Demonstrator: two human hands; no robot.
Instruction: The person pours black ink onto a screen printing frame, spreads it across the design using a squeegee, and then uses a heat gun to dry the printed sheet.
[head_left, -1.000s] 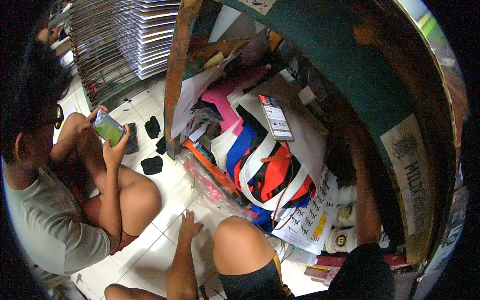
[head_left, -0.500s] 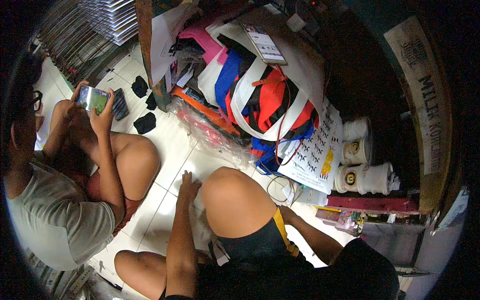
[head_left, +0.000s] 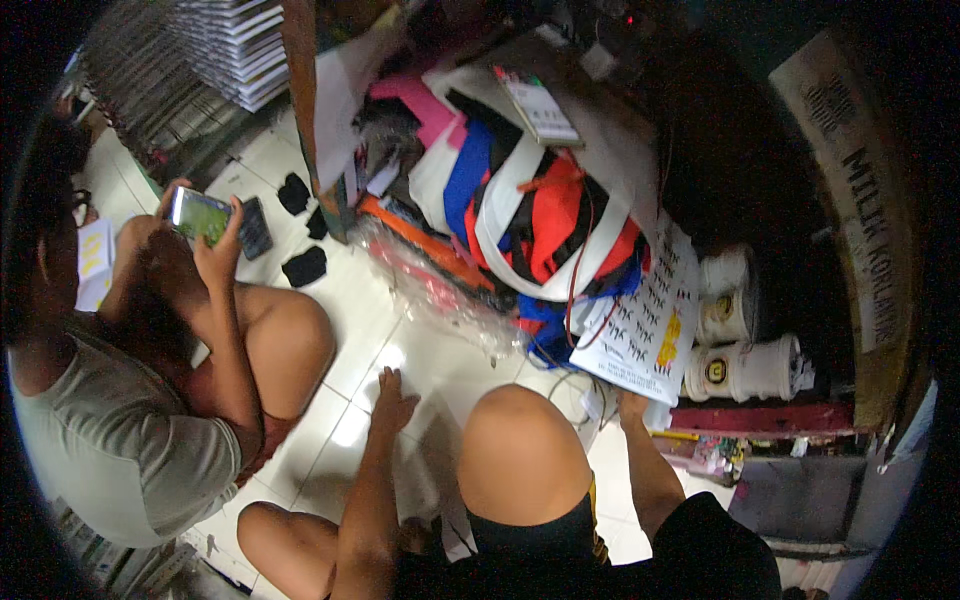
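Note:
My left hand [head_left: 395, 402] is over the white tiled floor [head_left: 330, 440], left of my raised knee [head_left: 525, 450]. Its fingers are stretched out and it holds nothing. Beyond the knee, my right hand [head_left: 632, 405] reaches to the lower edge of a printed white sheet [head_left: 640, 350] with rows of dark marks and a yellow patch. The fingers of that hand are mostly hidden at the sheet's edge, so their grip does not show. Next to the sheet lies a heap of red, white, blue and black cloth strips [head_left: 550, 220].
A phone [head_left: 540, 105] lies above the cloth. White tubs [head_left: 740, 370] lie right of the sheet. Clear plastic wrapping [head_left: 430, 295] sits before the heap. At left, another person [head_left: 130, 420] holds a phone [head_left: 200, 215]; black cloth pieces [head_left: 303, 267] lie nearby.
My right hand has moved from beside my thigh outward to the printed sheet's lower edge. My raised knee has shifted right in the view. My left hand remains over the floor.

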